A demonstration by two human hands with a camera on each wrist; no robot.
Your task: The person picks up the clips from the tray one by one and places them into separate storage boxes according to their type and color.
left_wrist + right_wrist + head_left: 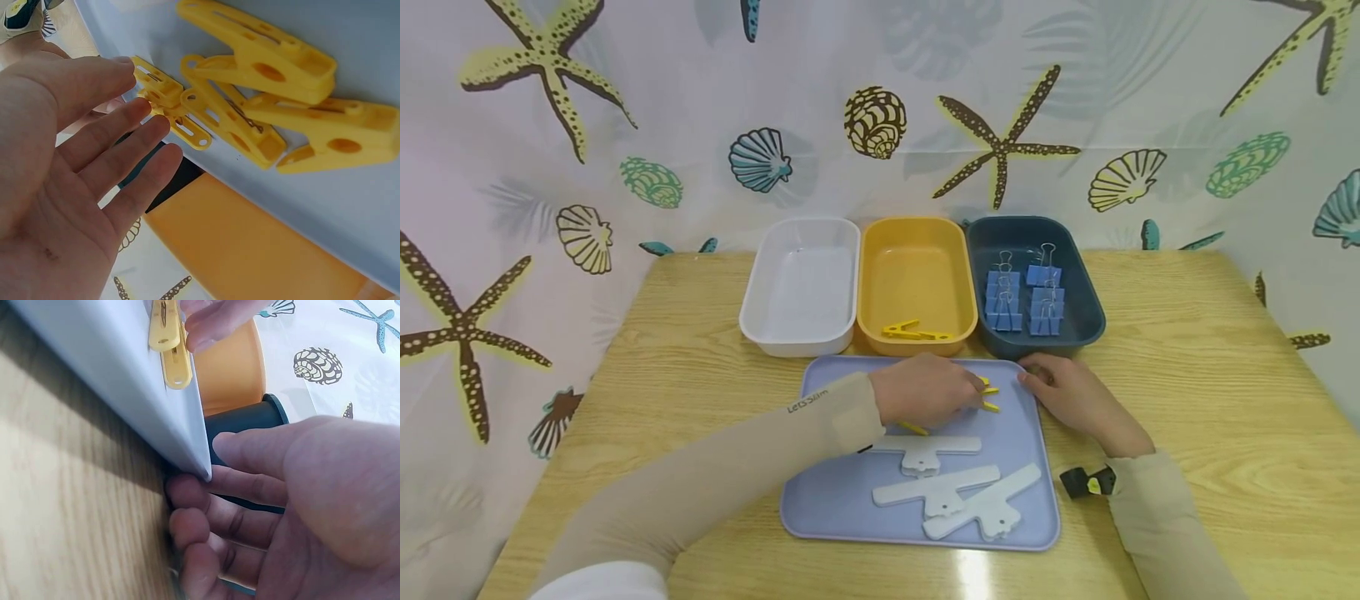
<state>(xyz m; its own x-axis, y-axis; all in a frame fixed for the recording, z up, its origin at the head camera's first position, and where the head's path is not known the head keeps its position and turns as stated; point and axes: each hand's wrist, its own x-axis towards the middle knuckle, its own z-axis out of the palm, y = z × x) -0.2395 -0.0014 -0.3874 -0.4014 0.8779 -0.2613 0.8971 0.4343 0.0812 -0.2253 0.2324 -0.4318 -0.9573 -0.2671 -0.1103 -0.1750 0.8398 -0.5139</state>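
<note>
Yellow clips (306,67): glossy plastic, clothespin-shaped with oval holes, slots and a bit of metal spring; messy heap on the far half of the tray (820,500), under and beside the left hand (928,387); at least two more at the near end of the yellow bin (917,275)
Left hand's grip: fingers mostly straight, clear gap between thumb and index; tips right up at a couple of clips, nothing pinched that I can see; can't tell if they touch
Right hand's (1067,396) grip: fingers loosely bent at the tray's far right corner, index touching it; thumb spread away, so not clamped on anything
White clips (940,493): long flat bars with stubby clamps; at least three on the tray's near half
Tray: smooth pale lilac, rounded corners, low rim
Bins: yellow sits between a white bin (801,287) and a dark blue bin (1078,296); all rounded rectangles
Blue binder clips (1003,302): two columns in the dark one; thin wire handles
Table (700,367): light streaky woodgrain; glare near the front
Backdrop (700,92): pale hanging, starfish and shell print
</note>
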